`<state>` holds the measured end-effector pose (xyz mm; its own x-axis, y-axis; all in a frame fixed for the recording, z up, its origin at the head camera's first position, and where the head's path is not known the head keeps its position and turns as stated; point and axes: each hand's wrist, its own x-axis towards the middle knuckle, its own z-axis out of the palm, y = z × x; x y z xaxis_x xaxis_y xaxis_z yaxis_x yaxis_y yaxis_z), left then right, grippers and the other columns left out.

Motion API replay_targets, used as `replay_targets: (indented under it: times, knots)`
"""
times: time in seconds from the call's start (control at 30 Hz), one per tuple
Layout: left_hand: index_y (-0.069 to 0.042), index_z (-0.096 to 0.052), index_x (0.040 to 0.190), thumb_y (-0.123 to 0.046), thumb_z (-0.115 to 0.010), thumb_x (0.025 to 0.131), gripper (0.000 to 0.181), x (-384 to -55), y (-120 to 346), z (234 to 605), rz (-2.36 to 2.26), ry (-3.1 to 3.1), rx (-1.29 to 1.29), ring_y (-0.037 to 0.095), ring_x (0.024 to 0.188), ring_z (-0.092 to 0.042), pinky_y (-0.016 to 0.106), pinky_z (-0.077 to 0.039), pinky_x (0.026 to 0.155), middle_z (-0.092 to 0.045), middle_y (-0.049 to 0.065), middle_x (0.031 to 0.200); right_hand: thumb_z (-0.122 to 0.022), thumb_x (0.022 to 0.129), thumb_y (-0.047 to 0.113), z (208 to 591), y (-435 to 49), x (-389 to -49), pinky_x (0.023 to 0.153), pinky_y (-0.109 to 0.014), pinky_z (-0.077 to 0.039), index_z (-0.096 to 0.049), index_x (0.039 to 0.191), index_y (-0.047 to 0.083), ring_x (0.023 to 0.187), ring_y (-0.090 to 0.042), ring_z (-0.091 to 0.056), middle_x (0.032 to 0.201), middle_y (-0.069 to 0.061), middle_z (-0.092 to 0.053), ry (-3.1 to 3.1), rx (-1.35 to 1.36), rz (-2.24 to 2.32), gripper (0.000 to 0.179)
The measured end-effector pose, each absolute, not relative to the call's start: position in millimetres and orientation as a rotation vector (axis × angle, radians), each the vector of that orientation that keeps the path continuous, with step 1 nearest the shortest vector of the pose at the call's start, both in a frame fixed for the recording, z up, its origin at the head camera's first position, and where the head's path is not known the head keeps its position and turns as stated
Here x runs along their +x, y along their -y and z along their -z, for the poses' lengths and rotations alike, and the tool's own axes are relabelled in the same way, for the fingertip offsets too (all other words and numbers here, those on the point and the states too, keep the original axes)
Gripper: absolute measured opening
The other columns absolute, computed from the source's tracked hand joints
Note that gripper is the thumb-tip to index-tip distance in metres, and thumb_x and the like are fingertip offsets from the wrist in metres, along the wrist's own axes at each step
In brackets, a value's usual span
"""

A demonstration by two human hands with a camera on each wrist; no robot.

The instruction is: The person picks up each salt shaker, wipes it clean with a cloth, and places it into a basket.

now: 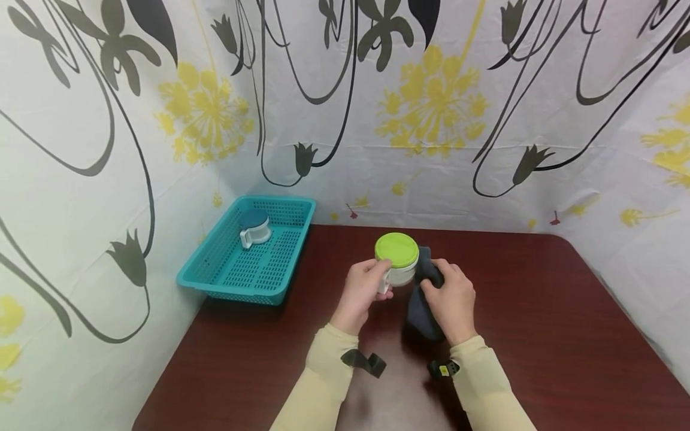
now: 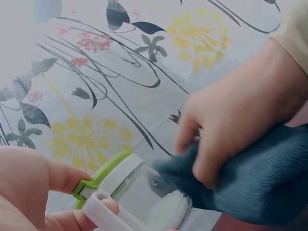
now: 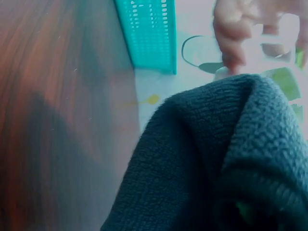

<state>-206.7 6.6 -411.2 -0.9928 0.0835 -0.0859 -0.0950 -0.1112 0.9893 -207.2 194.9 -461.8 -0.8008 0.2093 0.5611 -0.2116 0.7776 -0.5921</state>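
Carefully, a person in pale sleeves holds a clear jar above a dark red desk, near its far edge, while gathering a dark blue-gray cloth just beside it. The left hand keeps a narrow grip on the jar's white handle, its thumb up by the green lid; the right hand pinches the cloth in a bunch, one end drooping toward the desk. Whether fabric and glass touch, the pictures do not settle.

The danger appears to lie in that one-sided hold. With no hand beneath the jar, a hard push from the cloth side could twist it about the handle and tip it out of the fingers onto the desk. The green clip at the lid's edge sits close to the left fingers; a stray squeeze there might spring it, though how firmly it is fastened cannot be told. The loose end of the cloth could also snag on the handle and tug the jar sideways.

To the left, well apart from the hands, a turquoise basket holds a blue-lidded jar, out of harm's way.
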Motion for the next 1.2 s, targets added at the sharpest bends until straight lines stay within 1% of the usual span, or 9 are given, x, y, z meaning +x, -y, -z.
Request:
replay_targets:
  times: [0.1,0.27,0.53,0.73,0.9,1.03,1.2]
  knots:
    - [0.000,-0.070,0.090,-0.033,-0.067,0.093,0.033,-205.0,-6.2,408.1,-2.239,-2.024,0.014,0.029,0.061,-0.063,0.028,-0.054,0.059,-0.062,0.020,0.075,-0.074,0.085,0.013,464.5,-197.2,-207.2,0.075,-0.055,-0.050,-0.070,0.118,0.012,0.084,-0.036,-0.064,0.100,-0.013,-0.066,2.375,-0.010,-0.876,0.034]
    - [0.004,-0.067,0.089,-0.034,-0.067,0.094,0.038,-205.4,-6.3,409.9,-2.230,-2.033,0.019,0.027,0.060,-0.062,0.027,-0.053,0.058,-0.060,0.016,0.071,-0.074,0.085,0.014,465.1,-198.0,-205.8,0.076,-0.054,-0.050,-0.069,0.121,0.013,0.088,-0.036,-0.064,0.103,-0.013,-0.067,2.381,-0.012,-0.902,0.036]
    - [0.003,-0.066,0.087,-0.035,-0.066,0.094,0.039,-206.5,-6.5,415.1,-2.204,-2.060,0.018,0.026,0.060,-0.060,0.030,-0.053,0.060,-0.058,0.015,0.071,-0.073,0.088,0.013,463.8,-199.8,-203.0,0.077,-0.052,-0.051,-0.069,0.124,0.014,0.089,-0.034,-0.064,0.106,-0.012,-0.067,2.368,-0.007,-0.969,0.037]
    - [0.001,-0.065,0.085,-0.035,-0.067,0.094,0.037,-207.8,-6.3,419.7,-2.184,-2.073,0.014,0.024,0.060,-0.058,0.035,-0.055,0.064,-0.056,0.014,0.070,-0.072,0.089,0.012,452.7,-203.0,-202.0,0.077,-0.052,-0.052,-0.069,0.126,0.014,0.090,-0.033,-0.064,0.106,-0.012,-0.068,2.338,0.026,-1.009,0.038]
    - [-0.001,-0.061,0.079,-0.036,-0.067,0.094,0.038,-208.9,-5.9,424.9,-2.168,-2.091,0.001,0.020,0.058,-0.054,0.032,-0.054,0.062,-0.053,0.011,0.067,-0.071,0.090,0.010,437.1,-210.3,-205.2,0.080,-0.052,-0.052,-0.068,0.131,0.018,0.097,-0.031,-0.064,0.112,-0.008,-0.067,2.326,0.115,-1.043,0.041]
    - [-0.002,-0.062,0.079,-0.036,-0.066,0.093,0.037,-209.4,-5.4,427.4,-2.168,-2.072,-0.016,0.021,0.058,-0.056,0.029,-0.053,0.059,-0.054,0.009,0.066,-0.070,0.091,0.009,428.1,-216.5,-206.9,0.080,-0.052,-0.052,-0.067,0.131,0.019,0.098,-0.030,-0.064,0.115,-0.007,-0.066,2.345,0.191,-1.034,0.042]
    - [0.001,-0.064,0.083,-0.032,-0.066,0.092,0.034,-209.1,-4.8,425.8,-2.189,-2.042,0.003,0.023,0.059,-0.060,0.028,-0.052,0.059,-0.055,0.010,0.066,-0.070,0.092,0.010,426.4,-220.0,-207.8,0.081,-0.051,-0.052,-0.068,0.131,0.020,0.100,-0.030,-0.064,0.114,-0.007,-0.066,2.349,0.172,-1.037,0.040]
